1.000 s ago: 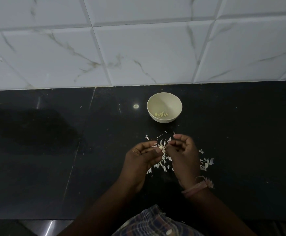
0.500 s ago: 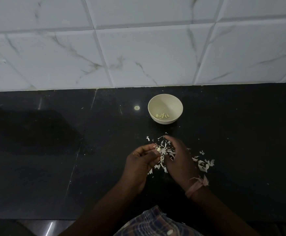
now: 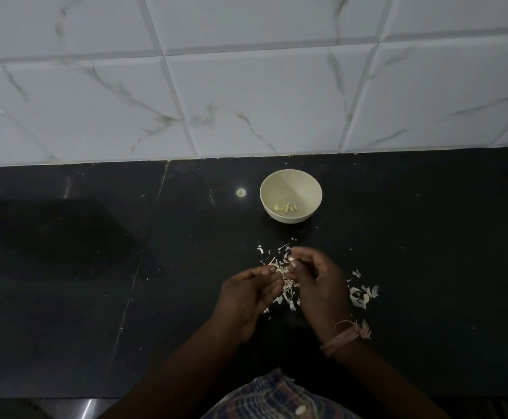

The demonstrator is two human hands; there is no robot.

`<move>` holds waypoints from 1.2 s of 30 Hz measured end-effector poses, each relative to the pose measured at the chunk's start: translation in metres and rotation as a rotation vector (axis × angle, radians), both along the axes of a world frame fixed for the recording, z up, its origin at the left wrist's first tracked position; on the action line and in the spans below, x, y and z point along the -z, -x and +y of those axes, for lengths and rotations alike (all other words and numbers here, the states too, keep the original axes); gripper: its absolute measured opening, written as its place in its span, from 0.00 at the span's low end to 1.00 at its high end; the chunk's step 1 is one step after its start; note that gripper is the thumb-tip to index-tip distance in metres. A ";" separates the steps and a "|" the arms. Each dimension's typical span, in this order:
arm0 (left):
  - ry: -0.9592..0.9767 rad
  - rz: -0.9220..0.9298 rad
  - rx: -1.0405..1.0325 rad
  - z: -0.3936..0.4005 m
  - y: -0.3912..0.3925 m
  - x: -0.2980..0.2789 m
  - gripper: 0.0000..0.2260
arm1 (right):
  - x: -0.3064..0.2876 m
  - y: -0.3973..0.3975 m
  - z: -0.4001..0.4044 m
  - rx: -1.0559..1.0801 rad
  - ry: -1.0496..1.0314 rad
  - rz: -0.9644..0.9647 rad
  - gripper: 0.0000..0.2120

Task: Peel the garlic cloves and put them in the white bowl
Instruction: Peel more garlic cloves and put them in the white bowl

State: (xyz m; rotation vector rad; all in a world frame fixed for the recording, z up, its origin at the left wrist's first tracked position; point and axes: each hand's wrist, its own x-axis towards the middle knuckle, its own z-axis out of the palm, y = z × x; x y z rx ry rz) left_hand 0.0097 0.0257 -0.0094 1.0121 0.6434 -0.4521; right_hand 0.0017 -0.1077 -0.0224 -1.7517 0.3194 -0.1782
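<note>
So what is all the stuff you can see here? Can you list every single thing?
white bowl: one, cream-white, on the counter beyond the hands
peeled cloves: a few, pale yellow, inside the bowl
garlic skins: many scraps, whitish, scattered on the counter under and beside the hands
counter: one, black, shiny
wall tiles: several, white with grey veins, behind the counter
checked cloth: one, at the bottom edge
wrist thread: one, pinkish, on the right wrist
left hand: fingers curled, pinching something small
right hand: fingers curled, pinching something small
</note>
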 end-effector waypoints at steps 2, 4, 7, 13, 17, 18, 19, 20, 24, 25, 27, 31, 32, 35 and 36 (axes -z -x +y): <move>0.067 0.028 0.041 -0.004 -0.001 -0.006 0.13 | -0.006 0.000 0.007 -0.024 0.068 -0.040 0.12; 0.102 0.057 0.072 -0.008 -0.003 -0.014 0.18 | -0.006 0.004 0.015 -0.092 0.195 -0.052 0.11; 0.039 0.099 0.127 -0.010 -0.004 -0.015 0.20 | 0.002 -0.007 0.012 -0.014 0.260 0.084 0.09; 0.021 0.077 0.021 -0.003 -0.012 -0.006 0.12 | -0.003 -0.008 0.005 -0.115 0.405 -0.005 0.08; -0.016 0.067 0.040 -0.010 -0.017 -0.014 0.11 | 0.007 -0.001 0.009 -0.515 0.814 0.055 0.15; -0.024 0.069 0.030 -0.011 -0.018 -0.016 0.10 | 0.004 -0.002 0.009 -0.572 0.873 0.055 0.17; -0.035 0.073 0.020 -0.010 -0.020 -0.015 0.11 | -0.001 -0.003 0.012 -0.650 0.867 0.027 0.18; -0.037 0.082 0.014 -0.009 -0.021 -0.015 0.11 | -0.007 -0.004 0.016 -0.734 0.836 -0.025 0.21; 0.088 0.113 0.003 -0.003 -0.023 -0.019 0.18 | -0.031 -0.002 0.023 -0.580 0.594 -0.120 0.14; 0.110 0.121 0.016 -0.004 -0.023 -0.022 0.23 | -0.032 -0.004 0.021 -0.523 0.570 -0.105 0.13; 0.143 0.149 0.056 -0.007 -0.022 -0.025 0.32 | -0.022 -0.009 0.019 -0.510 0.557 -0.070 0.14; 0.087 0.142 0.112 -0.010 -0.022 -0.024 0.35 | 0.010 -0.019 0.006 -0.268 0.622 0.141 0.14; 0.050 0.138 0.107 -0.010 -0.023 -0.026 0.32 | 0.016 -0.019 0.000 -0.215 0.690 0.100 0.14; -0.004 0.134 0.102 -0.012 -0.024 -0.023 0.27 | 0.006 -0.011 0.002 -0.283 0.683 0.000 0.18; 0.007 0.128 0.113 -0.012 -0.023 -0.026 0.27 | 0.005 -0.009 0.006 -0.355 0.685 -0.055 0.19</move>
